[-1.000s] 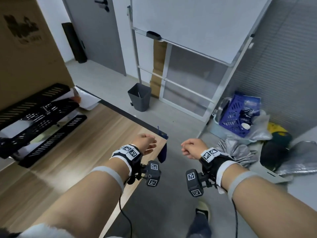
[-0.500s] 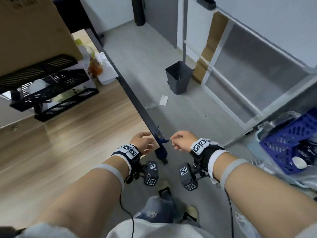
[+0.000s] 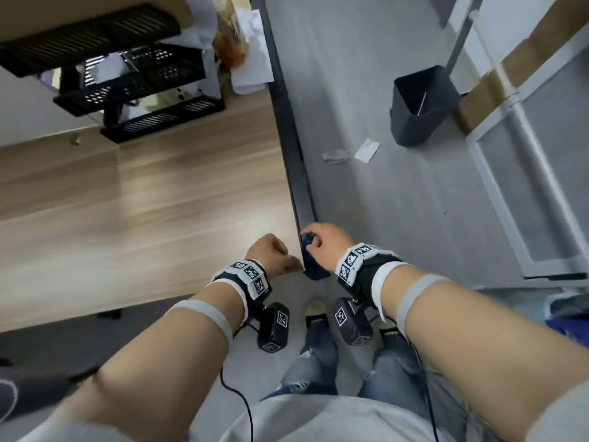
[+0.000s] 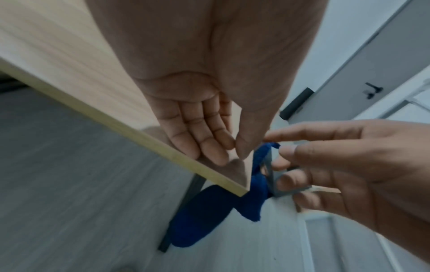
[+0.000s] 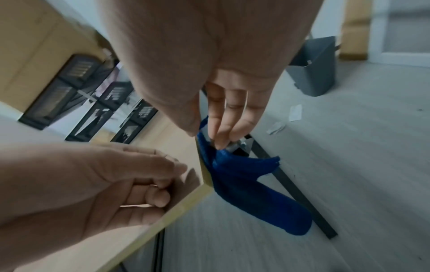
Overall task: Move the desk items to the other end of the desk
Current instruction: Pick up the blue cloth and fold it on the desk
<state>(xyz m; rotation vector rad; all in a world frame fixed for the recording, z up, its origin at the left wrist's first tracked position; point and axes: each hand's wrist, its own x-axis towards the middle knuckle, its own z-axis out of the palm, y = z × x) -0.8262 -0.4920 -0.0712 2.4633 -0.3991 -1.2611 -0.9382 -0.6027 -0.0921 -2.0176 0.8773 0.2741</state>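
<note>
The view has swung down and left since a second ago: the whiteboard and blue basket are gone from sight, and the counter corner now sits right under the hands. The right hand, which hung clenched off the edge before, has come in onto the corner and now pinches the blue cloth with a small grey clip there, thumb on one side, fingers on the other. The left hand has barely shifted; it stays just inside the corner, fingers curled in against the thumb, grasping nothing, fingertips down by the wood.

The cloth hangs off the very corner of the counter, its upper end bunched between the right fingers, its long lower end drooping toward the floor beside a dark leg. It sits just beside the left hand, between the two hands. How the clip is fixed is too blurred to tell.

At the far end of the counter stands a black tray rack with papers in it, a cardboard box above it, and crumpled white paper with an orange packet near the edge. On the floor beyond: a dark bin and two paper scraps. The wood between hands and rack lies open.
</note>
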